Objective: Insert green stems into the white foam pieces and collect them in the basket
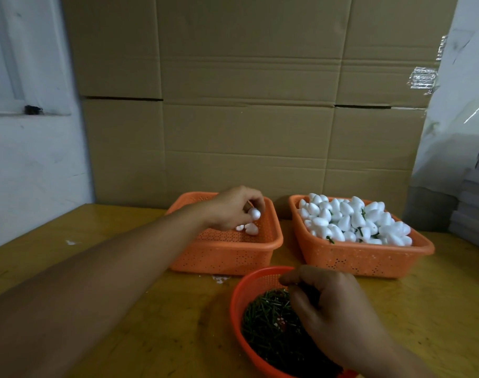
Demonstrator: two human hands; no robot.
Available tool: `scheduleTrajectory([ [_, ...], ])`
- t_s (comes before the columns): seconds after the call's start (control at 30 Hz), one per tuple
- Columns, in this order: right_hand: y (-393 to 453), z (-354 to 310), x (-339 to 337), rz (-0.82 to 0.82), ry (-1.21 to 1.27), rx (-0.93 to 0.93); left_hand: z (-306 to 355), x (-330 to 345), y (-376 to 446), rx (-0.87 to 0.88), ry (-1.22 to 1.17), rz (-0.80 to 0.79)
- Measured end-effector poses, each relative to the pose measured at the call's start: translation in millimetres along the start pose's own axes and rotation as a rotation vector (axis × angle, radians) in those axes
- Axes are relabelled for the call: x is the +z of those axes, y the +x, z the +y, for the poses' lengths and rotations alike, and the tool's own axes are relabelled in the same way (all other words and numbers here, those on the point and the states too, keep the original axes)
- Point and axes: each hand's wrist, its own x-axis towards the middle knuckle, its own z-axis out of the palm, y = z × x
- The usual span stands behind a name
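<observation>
Head view shows our left hand (232,208) pinching one white foam piece (254,213) at its fingertips, over the near-empty orange basket (271,241); two more lie just below. Our right hand (328,304) curls into the round basket (237,301) of green stems (268,320), perhaps gripping one, though fingers hide it. Foam looks light and dentable, so we should hold its wide sides gently. Its long axis seems tilted, tip downward.

Round basket (239,296) near edge cut by frame bottom. Right hand (333,315) covers part of stems (268,328); fingertip grip unclear. Grey stack (475,203) cut at right.
</observation>
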Motion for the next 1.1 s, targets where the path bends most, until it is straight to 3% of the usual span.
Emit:
scheduleTrajectory([
  [0.23,1.0,-1.4,-0.7,-0.004,-0.031,0.001,43.3,10.3,-60.2,0.132,-0.365,0.193],
  [0.4,0.5,-4.0,-2.7,-0.022,-0.050,0.004,61.5,34.6,-93.0,0.157,-0.629,0.242],
  [0.57,0.8,-4.5,-2.3,0.039,-0.053,-0.014,66.9,56.4,-111.0,0.211,-0.685,0.241],
  [0.87,1.9,-6.0,-5.0,-0.034,-0.091,-0.021,64.0,61.0,-124.7,0.210,-0.743,0.249],
  [1.1,2.4,-13.6,-7.4,-0.264,-0.317,-0.062,61.8,60.6,-127.7,0.185,-0.849,0.186],
])
